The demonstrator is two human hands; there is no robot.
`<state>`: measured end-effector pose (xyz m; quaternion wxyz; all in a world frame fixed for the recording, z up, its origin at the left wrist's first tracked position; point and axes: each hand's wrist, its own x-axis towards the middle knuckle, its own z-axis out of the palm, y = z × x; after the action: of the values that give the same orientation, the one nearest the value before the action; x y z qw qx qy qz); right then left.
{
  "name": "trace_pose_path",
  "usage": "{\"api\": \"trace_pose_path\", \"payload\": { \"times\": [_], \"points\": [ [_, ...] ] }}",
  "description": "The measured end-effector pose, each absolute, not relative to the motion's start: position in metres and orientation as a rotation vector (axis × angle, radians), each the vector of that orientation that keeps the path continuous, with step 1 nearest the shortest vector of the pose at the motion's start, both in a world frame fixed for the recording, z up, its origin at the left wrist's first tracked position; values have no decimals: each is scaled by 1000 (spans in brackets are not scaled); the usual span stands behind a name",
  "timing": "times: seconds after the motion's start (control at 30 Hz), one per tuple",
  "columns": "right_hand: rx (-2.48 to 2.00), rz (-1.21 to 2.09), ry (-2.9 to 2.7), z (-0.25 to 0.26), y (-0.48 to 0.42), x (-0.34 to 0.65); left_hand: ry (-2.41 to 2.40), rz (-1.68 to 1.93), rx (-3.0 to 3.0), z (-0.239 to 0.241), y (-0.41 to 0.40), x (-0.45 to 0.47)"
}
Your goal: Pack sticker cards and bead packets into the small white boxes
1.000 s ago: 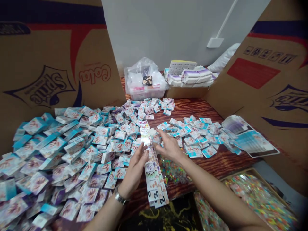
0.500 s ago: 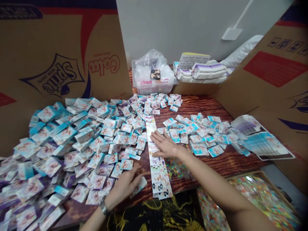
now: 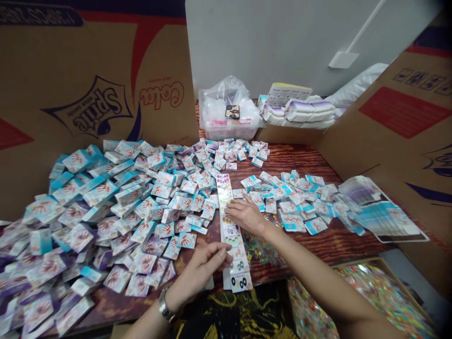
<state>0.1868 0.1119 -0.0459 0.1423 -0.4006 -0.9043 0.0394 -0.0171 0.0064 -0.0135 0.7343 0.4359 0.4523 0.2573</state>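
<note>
A long, narrow white strip [image 3: 237, 252], printed with rows of coloured oval stickers, lies lengthwise on the table, its lower end fanned into layers. My right hand [image 3: 246, 214] rests flat across its middle, fingers stretched out. My left hand [image 3: 208, 264] hovers over the strip's lower left edge, fingers loosely bent and apart, and I see nothing held in it. Beneath that hand a small box is mostly hidden. To the left spreads a big heap of small white, blue and purple boxes [image 3: 139, 207] printed with hands. More such boxes [image 3: 293, 197] lie to the right.
Tall cardboard cartons [image 3: 88, 61] wall the left side, and another carton [image 3: 395, 113] the right. A plastic tub [image 3: 231, 129] with clear bags stands at the back. Fanned flat packs [image 3: 379, 209] lie far right. Below them is a box of colourful packets [image 3: 381, 296].
My left hand has left the small box by the table edge and moved right, to the strip. My right hand has shifted slightly on the strip, and the strip's lower layers have moved.
</note>
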Motion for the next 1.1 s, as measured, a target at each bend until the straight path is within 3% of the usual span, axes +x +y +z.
{"api": "trace_pose_path", "payload": {
  "times": [0.17,0.33,0.47,0.67,0.83,0.97,1.1],
  "points": [
    [-896,188,-2409,15,80,189,721,681,297,-1,21,0],
    [-612,353,-2547,47,29,184,701,902,201,5,52,8],
    [-772,584,-2378,48,26,185,896,952,548,3,55,7],
    [-1202,549,-2023,43,70,186,906,744,1414,5,41,-3],
    [-1108,295,-2097,35,68,177,944,794,1176,4,38,1],
    [-856,-56,-2397,25,42,173,737,838,638,6,41,5],
    [-854,-269,-2543,12,31,173,511,794,472,8,45,2]
  ]
}}
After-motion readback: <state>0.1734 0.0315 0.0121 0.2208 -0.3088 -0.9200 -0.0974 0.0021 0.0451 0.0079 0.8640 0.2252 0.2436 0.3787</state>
